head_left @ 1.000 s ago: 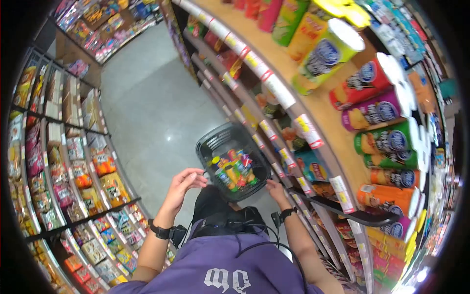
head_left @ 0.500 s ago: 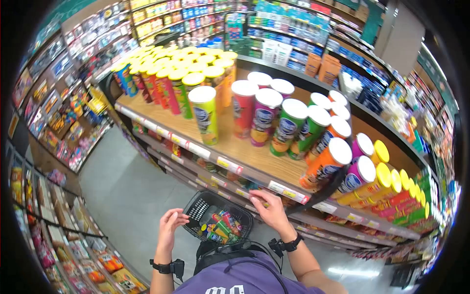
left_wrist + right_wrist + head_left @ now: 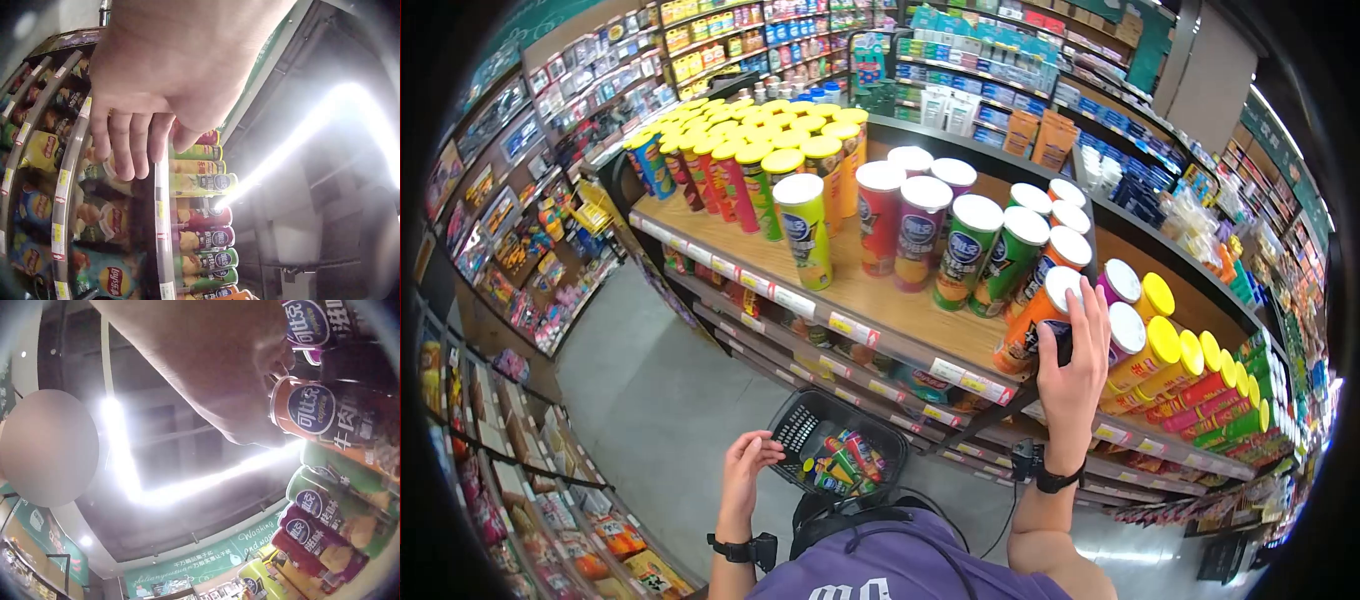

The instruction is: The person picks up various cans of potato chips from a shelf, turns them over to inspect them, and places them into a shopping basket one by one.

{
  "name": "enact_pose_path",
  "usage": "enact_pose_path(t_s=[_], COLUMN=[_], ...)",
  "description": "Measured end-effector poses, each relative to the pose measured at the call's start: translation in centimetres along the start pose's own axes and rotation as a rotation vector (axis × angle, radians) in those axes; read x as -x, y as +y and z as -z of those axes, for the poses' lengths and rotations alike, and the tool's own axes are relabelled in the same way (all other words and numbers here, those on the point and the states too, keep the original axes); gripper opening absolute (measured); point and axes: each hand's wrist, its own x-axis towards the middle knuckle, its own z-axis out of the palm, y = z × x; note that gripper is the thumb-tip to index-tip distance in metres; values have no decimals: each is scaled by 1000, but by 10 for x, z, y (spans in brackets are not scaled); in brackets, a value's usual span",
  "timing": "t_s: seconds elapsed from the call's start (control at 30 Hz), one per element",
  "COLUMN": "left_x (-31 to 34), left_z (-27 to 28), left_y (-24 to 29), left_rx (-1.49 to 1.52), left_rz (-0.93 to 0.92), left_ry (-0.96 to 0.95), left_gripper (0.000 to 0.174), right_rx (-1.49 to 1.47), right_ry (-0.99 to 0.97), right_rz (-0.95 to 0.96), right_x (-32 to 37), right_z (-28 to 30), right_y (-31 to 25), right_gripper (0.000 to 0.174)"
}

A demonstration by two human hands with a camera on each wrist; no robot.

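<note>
My right hand (image 3: 1075,370) is at the front orange canister (image 3: 1024,335) on the top shelf, fingers extended beside its white lid. In the right wrist view the hand (image 3: 237,375) meets the upper edge of the orange canister (image 3: 312,412); its fingertips are mostly hidden. My left hand (image 3: 747,470) hangs in the air left of a black basket (image 3: 798,420), its fingers loosely bent and holding nothing. Several chip canisters (image 3: 840,470) lie in the basket. The left wrist view shows the left hand (image 3: 156,94) with fingers hanging loose, shelves behind it.
Green canisters (image 3: 970,252), a purple one (image 3: 920,235), a red one (image 3: 880,220) and a lime one (image 3: 804,235) stand on the wooden shelf (image 3: 850,285). Yellow-lidded canisters crowd its left end. A black divider separates more canisters (image 3: 1150,360) at right. Snack shelves line the left.
My right hand has moved up and right from near the basket to the orange canister. The left hand stays beside the basket. The head view has swung up toward the top shelf.
</note>
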Motion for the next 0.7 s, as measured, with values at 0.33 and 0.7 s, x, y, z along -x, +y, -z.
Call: enact_pose_path(t_s=[0.33,0.7], left_x=[11,23], left_z=[4,-9], left_y=[-8,7], left_rx=[-28,-54], left_rz=[-20,-130], left_ry=[-17,-115], left_gripper=[31,36], right_rx=[-310,-972], right_ry=[-33,120], right_rz=[-55,57], right_x=[6,20], right_z=[-16,-30], right_y=[-19,-67], right_gripper=[40,52])
